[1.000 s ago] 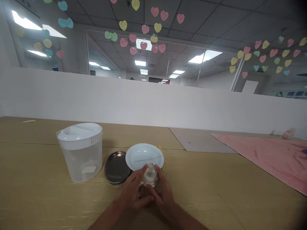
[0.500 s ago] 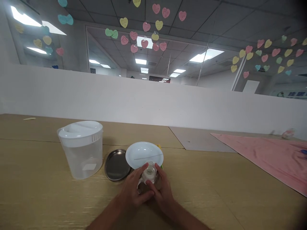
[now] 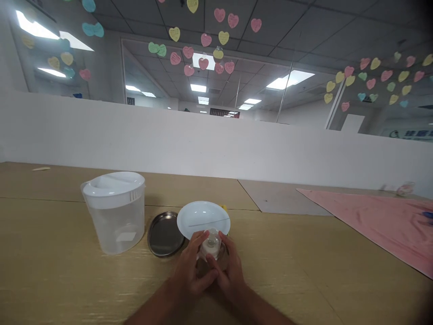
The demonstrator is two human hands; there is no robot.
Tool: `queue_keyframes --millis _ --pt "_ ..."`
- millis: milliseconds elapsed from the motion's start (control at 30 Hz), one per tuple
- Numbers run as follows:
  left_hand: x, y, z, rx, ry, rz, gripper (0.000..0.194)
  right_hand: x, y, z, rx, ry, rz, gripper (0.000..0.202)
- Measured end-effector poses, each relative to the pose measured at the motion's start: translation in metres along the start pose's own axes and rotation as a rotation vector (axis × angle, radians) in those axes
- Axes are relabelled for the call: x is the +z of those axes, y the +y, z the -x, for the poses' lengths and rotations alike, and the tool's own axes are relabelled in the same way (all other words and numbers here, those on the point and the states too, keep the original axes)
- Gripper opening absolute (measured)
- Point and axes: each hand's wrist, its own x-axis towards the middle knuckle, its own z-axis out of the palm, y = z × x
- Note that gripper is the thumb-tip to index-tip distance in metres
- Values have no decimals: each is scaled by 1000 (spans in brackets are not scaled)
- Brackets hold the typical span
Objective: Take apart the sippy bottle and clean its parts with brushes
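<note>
Both hands hold a small clear container with a white part inside point(image 3: 211, 243), just in front of a white bowl point(image 3: 203, 217). My left hand point(image 3: 191, 266) wraps its left side and my right hand point(image 3: 230, 268) its right side, thumbs towards each other at the near side. A thin rod or line lies across the bowl. Left of the bowl is a round dark metal tray point(image 3: 165, 234). The container's lower part is partly hidden by my fingers.
A clear plastic pitcher with a white lid point(image 3: 117, 216) stands left on the brown table point(image 3: 304, 253). At the right lie a grey sheet point(image 3: 280, 197) and a pink cloth point(image 3: 379, 221). A white wall point(image 3: 216, 144) rises behind the table.
My left hand's fingers have shifted slightly around the container, covering more of its left side. The bowl, tray and pitcher have stayed in place.
</note>
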Motion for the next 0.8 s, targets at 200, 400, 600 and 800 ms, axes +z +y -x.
queue_keyframes --millis 200,400,600,800 --pt "0 -1 -2 8 -2 12 65 0 -3 -3 7 -7 -3 46" --pt "2 -1 0 2 4 -19 66 -1 2 -1 -11 -6 69 48" --pt "-2 -2 1 35 -23 -179 66 -5 3 -1 -34 -58 124 52" --pt "-12 -18 5 147 -90 -333 76 -6 2 -1 -93 -120 163 67"
